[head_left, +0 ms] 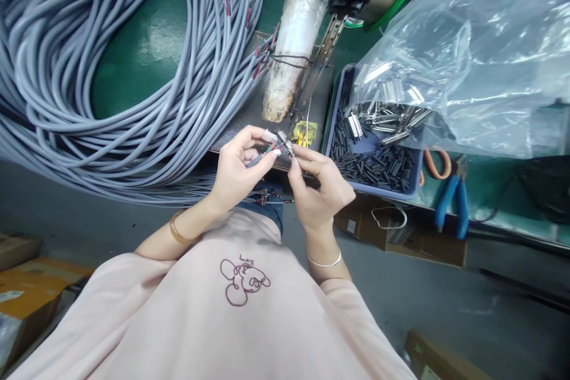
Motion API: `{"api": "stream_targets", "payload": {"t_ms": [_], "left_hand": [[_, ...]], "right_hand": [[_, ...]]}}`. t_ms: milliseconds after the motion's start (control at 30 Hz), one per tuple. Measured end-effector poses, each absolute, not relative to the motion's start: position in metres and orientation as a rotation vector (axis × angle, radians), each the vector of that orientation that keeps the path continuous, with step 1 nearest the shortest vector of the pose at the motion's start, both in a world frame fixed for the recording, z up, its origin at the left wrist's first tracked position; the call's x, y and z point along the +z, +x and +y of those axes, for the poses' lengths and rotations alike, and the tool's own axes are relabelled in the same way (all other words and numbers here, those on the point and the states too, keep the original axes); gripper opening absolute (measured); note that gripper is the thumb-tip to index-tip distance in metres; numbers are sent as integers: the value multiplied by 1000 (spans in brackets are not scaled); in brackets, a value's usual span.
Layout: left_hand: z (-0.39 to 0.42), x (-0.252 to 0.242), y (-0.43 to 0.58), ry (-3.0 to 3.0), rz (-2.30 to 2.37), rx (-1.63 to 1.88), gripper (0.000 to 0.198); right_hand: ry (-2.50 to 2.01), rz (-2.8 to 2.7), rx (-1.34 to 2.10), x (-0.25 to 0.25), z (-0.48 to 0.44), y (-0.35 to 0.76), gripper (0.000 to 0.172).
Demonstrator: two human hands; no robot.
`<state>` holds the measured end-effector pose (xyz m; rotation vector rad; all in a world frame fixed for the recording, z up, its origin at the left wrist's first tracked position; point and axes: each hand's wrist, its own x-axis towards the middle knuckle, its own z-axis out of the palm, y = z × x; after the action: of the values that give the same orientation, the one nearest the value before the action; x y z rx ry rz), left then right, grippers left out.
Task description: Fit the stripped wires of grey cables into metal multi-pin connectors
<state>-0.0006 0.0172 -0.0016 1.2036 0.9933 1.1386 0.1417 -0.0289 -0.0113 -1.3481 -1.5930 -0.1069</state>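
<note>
My left hand (pixel 238 166) pinches the stripped end of a grey cable (pixel 260 158), whose thin coloured wires fan out at the tip. My right hand (pixel 318 187) is closed on a small metal connector (pixel 283 141) held against those wires. Both hands meet just in front of the bench edge, below a plastic-wrapped machine head (pixel 291 53). A yellow part (pixel 304 132) sits on the machine base just behind the connector.
Large coils of grey cable (pixel 66 71) cover the green bench at left. A blue tray (pixel 332 113) of small black sleeves and metal connector shells stands at right under a clear plastic bag (pixel 481 47). Blue-handled pliers (pixel 452 199) and orange-handled scissors (pixel 439 165) lie beside it. Cardboard boxes (pixel 31 285) sit on the floor.
</note>
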Motion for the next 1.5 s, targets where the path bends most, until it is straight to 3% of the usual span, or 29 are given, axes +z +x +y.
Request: {"api": "stream_targets", "payload": {"t_ms": [200,533,1500], "left_hand": [[12,-4,-5,1285,992,1147,11],[16,-4,3,1484,1142,1232,8],[17,0,1,1484,1179,1149,7]], "right_hand": [[-1393,-1493,65,-9,-33,137,11],[-1369,-1578,-104,-9,-27,137,14],[-1343,-1690,-186,-7,-26,143,14]]}}
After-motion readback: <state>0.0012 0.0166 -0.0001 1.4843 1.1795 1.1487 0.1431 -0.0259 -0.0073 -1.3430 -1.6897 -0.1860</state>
